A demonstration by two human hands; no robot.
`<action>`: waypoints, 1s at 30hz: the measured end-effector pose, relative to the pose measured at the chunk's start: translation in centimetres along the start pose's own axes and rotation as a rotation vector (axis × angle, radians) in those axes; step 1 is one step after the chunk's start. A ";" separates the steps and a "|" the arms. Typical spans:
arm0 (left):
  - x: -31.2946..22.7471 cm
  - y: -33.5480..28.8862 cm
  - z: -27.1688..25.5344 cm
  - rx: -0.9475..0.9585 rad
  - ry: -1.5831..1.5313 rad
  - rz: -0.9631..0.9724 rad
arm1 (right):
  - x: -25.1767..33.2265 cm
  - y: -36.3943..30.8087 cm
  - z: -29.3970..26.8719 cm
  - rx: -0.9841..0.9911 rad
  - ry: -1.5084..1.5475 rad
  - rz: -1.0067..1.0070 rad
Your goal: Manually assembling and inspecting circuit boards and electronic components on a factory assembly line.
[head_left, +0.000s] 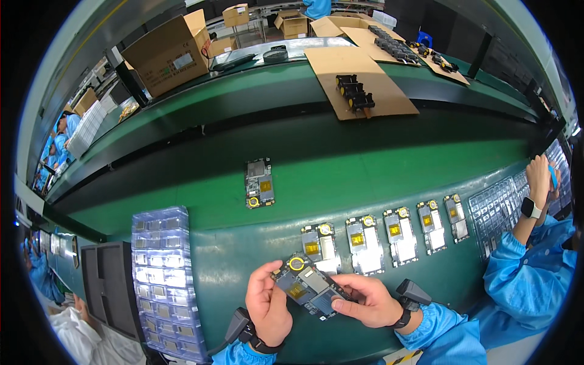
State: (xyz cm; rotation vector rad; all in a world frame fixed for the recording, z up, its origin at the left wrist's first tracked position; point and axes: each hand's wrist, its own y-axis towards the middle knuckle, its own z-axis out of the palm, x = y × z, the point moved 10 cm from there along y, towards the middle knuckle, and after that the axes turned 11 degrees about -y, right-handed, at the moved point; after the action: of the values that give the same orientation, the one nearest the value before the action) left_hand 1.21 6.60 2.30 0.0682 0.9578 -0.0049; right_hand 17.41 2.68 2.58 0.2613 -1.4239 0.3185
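Observation:
A dark circuit board [297, 288] with silver shield plates, a yellow square and a yellow ring at one corner is held tilted above the bench. My left hand [267, 307] pinches its upper left corner between thumb and fingers. At the opposite lower end, my right hand [372, 303] grips it, the thumb lying over a grey plate. Just beyond my hands, a similar board [328, 248] lies on the bench, first in a row of several reaching right. Another board [260, 183] rests by itself on the green belt ahead.
A clear plastic tray [139, 286] of small metal plates stands left, beside a dark grey tray [104, 283]. A co-worker's hand [538, 181] is at the right, near more plastic trays [500, 213]. Cardboard [389, 108] bearing black parts lies on the raised shelf, near a carton [163, 58].

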 end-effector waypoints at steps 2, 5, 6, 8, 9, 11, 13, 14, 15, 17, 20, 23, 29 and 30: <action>-0.1 -0.1 0.0 0.002 0.006 -0.001 | -0.1 -0.1 0.1 0.009 -0.010 0.014; -0.2 0.0 0.3 0.008 -0.011 0.010 | -0.1 0.0 0.1 0.018 -0.014 0.018; -0.3 0.0 0.3 0.006 -0.006 0.012 | -0.2 -0.1 0.0 -0.001 0.006 0.019; -0.4 0.0 0.2 0.003 -0.002 0.023 | -0.3 0.0 0.2 -0.015 0.023 0.015; -0.5 0.1 -0.2 -0.026 0.001 0.027 | -0.3 0.1 0.1 -0.039 0.022 0.004; -0.7 0.2 -0.5 -0.053 -0.005 0.035 | -0.3 0.0 -0.1 -0.062 0.013 -0.009; -0.7 0.3 -1.2 -0.129 -0.037 0.000 | -1.3 -0.2 -0.2 -0.045 0.019 0.068; -0.7 0.3 -1.3 -0.131 -0.041 0.008 | -1.5 -0.2 -0.2 -0.039 0.013 0.065; -0.4 0.3 -1.4 -0.114 -0.040 0.007 | -1.8 -0.2 -0.3 -0.054 0.002 0.080; -0.4 0.4 -1.1 -0.097 -0.045 0.013 | -2.0 -0.2 -0.5 -0.068 -0.018 0.092; -0.7 0.5 -0.7 -0.074 -0.024 0.026 | -2.4 -0.2 -0.7 -0.083 -0.042 0.144; -0.8 0.5 -0.7 -0.062 0.002 0.023 | -2.5 -0.2 -0.6 -0.091 -0.048 0.157; 0.0 0.9 -0.2 -0.058 0.005 -0.086 | -2.7 -0.3 -0.8 -0.096 -0.107 0.174; 0.5 0.9 -0.3 -0.060 -0.031 -0.100 | -2.5 -0.3 -0.7 -0.102 -0.076 0.176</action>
State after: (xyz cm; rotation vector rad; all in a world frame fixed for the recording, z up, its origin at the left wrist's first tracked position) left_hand 1.29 7.52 1.82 -0.0354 0.9287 -0.0690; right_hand 17.82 2.52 -0.01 0.0648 -1.5369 0.3820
